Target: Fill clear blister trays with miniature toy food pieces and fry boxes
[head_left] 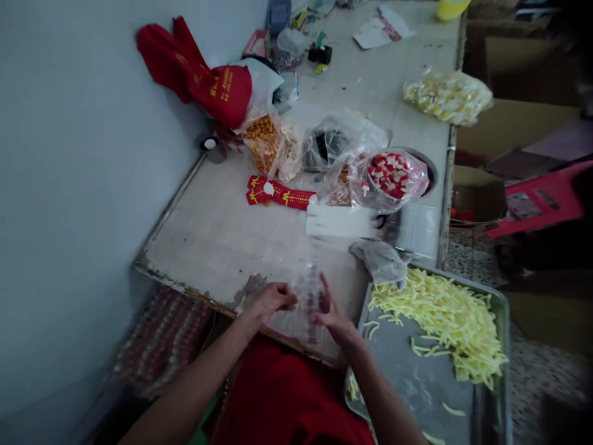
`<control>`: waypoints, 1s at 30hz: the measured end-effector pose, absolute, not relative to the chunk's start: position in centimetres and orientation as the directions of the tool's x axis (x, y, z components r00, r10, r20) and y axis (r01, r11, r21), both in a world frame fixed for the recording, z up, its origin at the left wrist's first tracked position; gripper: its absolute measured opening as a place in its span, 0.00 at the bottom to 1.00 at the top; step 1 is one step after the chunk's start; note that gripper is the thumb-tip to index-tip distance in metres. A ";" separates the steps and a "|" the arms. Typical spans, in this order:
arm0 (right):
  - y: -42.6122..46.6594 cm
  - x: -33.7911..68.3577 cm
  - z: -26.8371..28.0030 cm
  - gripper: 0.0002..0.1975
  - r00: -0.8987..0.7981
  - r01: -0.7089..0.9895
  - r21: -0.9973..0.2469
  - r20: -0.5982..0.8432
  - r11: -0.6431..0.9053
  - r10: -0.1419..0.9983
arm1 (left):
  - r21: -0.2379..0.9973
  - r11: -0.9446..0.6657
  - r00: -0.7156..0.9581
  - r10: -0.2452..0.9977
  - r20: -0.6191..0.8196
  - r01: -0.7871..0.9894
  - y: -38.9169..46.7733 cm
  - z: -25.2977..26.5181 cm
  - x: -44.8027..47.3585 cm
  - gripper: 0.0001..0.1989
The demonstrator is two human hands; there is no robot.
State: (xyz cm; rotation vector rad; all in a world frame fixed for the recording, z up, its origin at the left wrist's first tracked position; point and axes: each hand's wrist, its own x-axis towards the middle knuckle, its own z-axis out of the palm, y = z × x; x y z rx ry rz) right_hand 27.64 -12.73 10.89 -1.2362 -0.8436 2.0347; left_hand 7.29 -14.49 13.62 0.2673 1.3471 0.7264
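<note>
Clear, blurred plastic (309,303) shows near the front edge of the desk (208,228); beside it the left hand (273,301) bunches its fingers, gripping or not I can't tell; opposite, the right hand (337,318) spreads wide.

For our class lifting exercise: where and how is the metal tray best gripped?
Grip the metal tray by its raised rim, probably one hand each on left and right sides, from outside. The rim stands above the flat floor; yellow strips heap toward the far right, so that side is likely heavier.
</note>
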 end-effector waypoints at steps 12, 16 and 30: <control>-10.1 35.5 7.3 0.39 0.021 -0.198 -0.806 -0.572 -0.558 0.820 | 0.659 0.752 -0.002 0.659 -0.752 0.014 -0.5 3.9 5.2 0.22; -10.5 35.0 7.0 0.54 0.039 -0.212 -0.805 -0.573 -0.554 0.819 | 0.644 0.709 -0.241 0.704 -0.668 0.287 -0.8 5.4 5.5 0.25; -8.4 30.3 5.3 0.64 -0.134 -0.128 -0.819 -0.545 -0.560 0.827 | 0.709 0.642 -0.018 0.737 -0.675 -0.292 -6.5 8.4 18.0 0.20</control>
